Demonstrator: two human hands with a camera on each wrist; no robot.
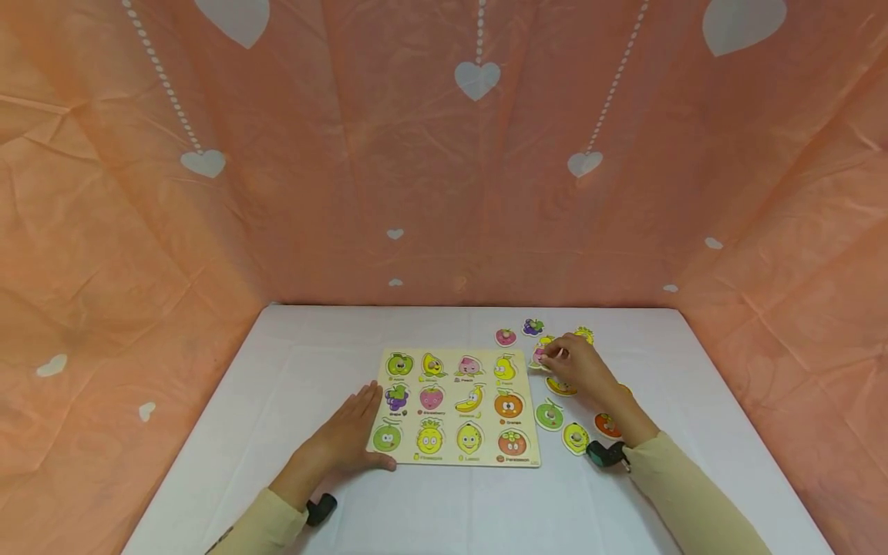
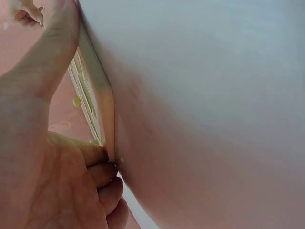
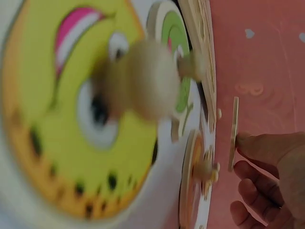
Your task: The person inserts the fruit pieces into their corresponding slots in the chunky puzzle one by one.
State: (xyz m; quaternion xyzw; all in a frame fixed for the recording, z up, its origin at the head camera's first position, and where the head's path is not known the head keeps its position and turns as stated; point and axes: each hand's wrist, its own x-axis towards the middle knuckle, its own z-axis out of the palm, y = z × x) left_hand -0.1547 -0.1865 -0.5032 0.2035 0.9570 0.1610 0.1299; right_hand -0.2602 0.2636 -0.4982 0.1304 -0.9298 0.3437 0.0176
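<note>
A cream wooden fruit puzzle board [image 1: 449, 416] with rows of fruit pictures lies on the table. Along its left side rests my left hand [image 1: 350, 432], fingers extended against the edge and thumb at the front corner. In the left wrist view the thumb and bent fingers touch the board's edge [image 2: 97, 78]. To the right of the board, my right hand [image 1: 576, 362] pinches a thin wooden puzzle piece [image 3: 234, 133], seen edge-on in the right wrist view. From above it looks pink, partly hidden by the fingers.
Loose knobbed fruit pieces lie right of the board: grape [image 1: 533, 327], a round pink one [image 1: 506, 337], green [image 1: 549, 415], lemon [image 1: 576, 438] and orange-red [image 1: 607, 425], among others. White cloth covers the table [image 1: 291, 362]. A heart-patterned peach curtain [image 1: 444, 193] encloses it.
</note>
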